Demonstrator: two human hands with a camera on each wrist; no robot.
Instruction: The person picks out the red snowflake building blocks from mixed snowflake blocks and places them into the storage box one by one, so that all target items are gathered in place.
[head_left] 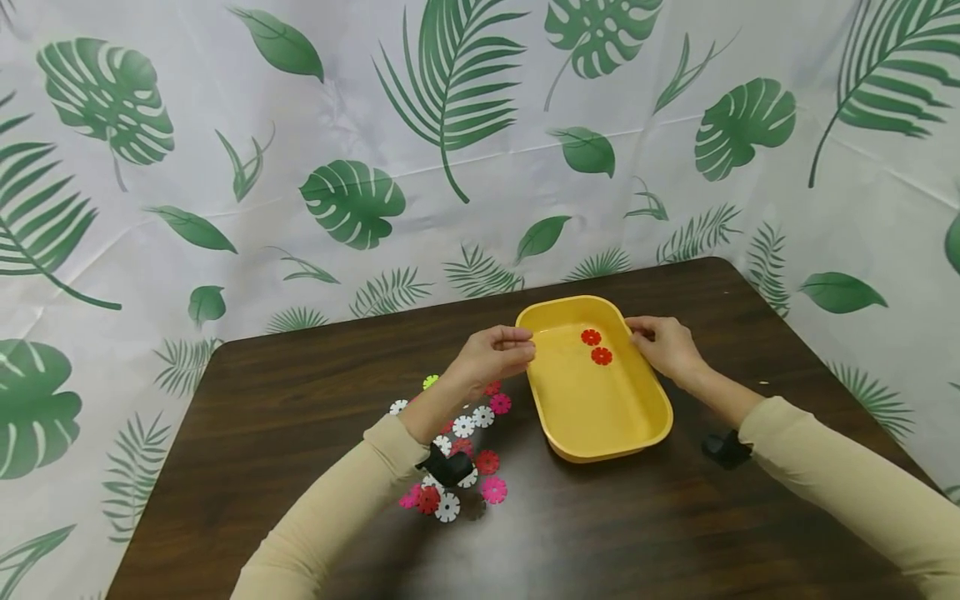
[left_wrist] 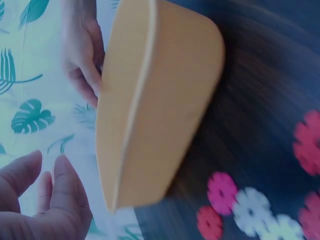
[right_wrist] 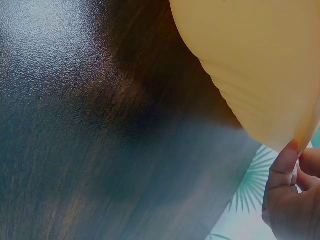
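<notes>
Rounded yellow tray [head_left: 588,408] with two red notched discs [head_left: 602,357] inside

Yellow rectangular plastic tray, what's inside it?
Two red flower-shaped discs lie in the tray, close together toward its far right. Whatever is directly beneath them is covered and can't be seen.

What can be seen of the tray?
The tray looks like smooth yellow plastic: a rounded rectangle with a thin rim and sloping walls. It faces open side up, two red discs lying toward its far end. The right hand pinches its rim; the left hand is beside it, apart. Whether it rests flat on the table is unclear.
</notes>
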